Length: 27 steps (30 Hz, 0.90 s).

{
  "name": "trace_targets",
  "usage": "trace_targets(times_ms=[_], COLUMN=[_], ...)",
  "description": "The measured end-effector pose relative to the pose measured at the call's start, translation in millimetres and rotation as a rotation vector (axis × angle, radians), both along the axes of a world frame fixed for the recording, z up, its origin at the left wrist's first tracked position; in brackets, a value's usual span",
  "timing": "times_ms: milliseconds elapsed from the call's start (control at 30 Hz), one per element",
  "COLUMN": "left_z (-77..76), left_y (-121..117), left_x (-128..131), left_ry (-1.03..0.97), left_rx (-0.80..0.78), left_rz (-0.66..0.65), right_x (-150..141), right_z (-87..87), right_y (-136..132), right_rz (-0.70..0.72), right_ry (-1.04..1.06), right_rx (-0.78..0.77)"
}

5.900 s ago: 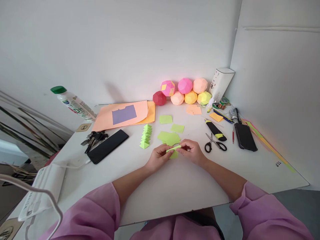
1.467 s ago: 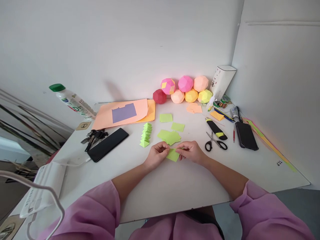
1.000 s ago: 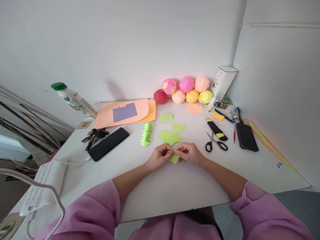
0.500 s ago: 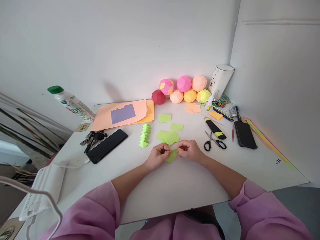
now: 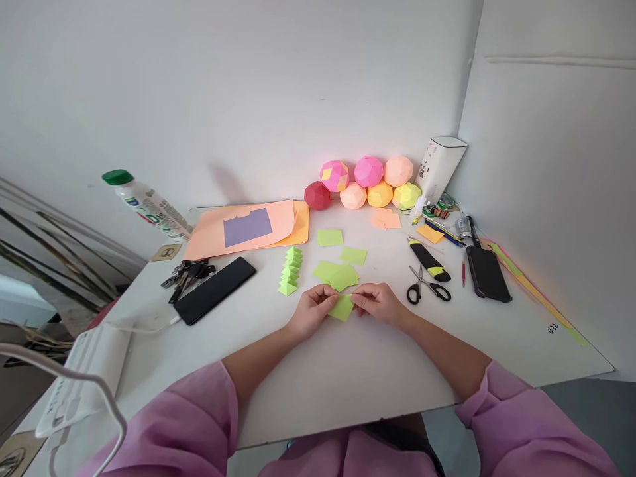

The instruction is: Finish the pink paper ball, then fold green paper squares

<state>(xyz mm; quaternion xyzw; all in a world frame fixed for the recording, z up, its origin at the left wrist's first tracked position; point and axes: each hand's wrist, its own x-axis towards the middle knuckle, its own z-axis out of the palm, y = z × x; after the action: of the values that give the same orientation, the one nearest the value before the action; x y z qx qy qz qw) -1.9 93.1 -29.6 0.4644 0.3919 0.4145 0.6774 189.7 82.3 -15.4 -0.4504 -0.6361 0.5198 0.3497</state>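
Observation:
A small green paper piece [image 5: 342, 309] is pinched between my two hands, just above the white table. My left hand [image 5: 314, 311] grips its left edge with thumb and fingers. On the opposite edge, my right hand [image 5: 378, 303] has thumb and fingertips closed on it. Right behind them lies a loose pile of green paper pieces [image 5: 342, 276]. Two more flat pieces rest farther back, a green rectangle [image 5: 330, 237] and another green rectangle [image 5: 354, 256]. To the left stands a row of folded green paper units [image 5: 291, 270].
Black scissors [image 5: 428, 287] and a utility knife [image 5: 429, 260] lie right of my hands. Faceted paper balls [image 5: 368, 171] are stacked against the wall. Orange sheets [image 5: 209, 232], a black phone [image 5: 214, 290] and keys [image 5: 189, 275] are at left. Another phone [image 5: 487, 273] lies far right.
The green paper piece now shows more of its face toward me, tilted differently between my fingers. Both hands stay nearly in place; the camera view has shifted slightly.

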Motion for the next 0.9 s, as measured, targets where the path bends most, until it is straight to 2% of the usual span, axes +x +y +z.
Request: trace_targets(times_ms=[200, 467, 700, 900], left_z=[-2.0, 2.7, 3.4, 0.3], left_y=[1.0, 0.5, -4.3, -3.7], left_x=[0.0, 2.7, 1.8, 2.3], left_ry=[-0.007, -0.032, 0.008, -0.068], left_rx=[0.003, 0.014, 0.080, 0.141], left_rz=[0.085, 0.083, -0.095, -0.129], right_x=[4.3, 2.9, 1.3, 1.3], right_z=[0.4, 1.3, -0.3, -3.0], right_y=[2.8, 3.6, 4.6, 0.9], right_rz=[-0.021, -0.026, -0.061, 0.012], right_ry=[0.003, 0.079, 0.116, 0.049], right_rx=[-0.022, -0.106, -0.099, -0.078])
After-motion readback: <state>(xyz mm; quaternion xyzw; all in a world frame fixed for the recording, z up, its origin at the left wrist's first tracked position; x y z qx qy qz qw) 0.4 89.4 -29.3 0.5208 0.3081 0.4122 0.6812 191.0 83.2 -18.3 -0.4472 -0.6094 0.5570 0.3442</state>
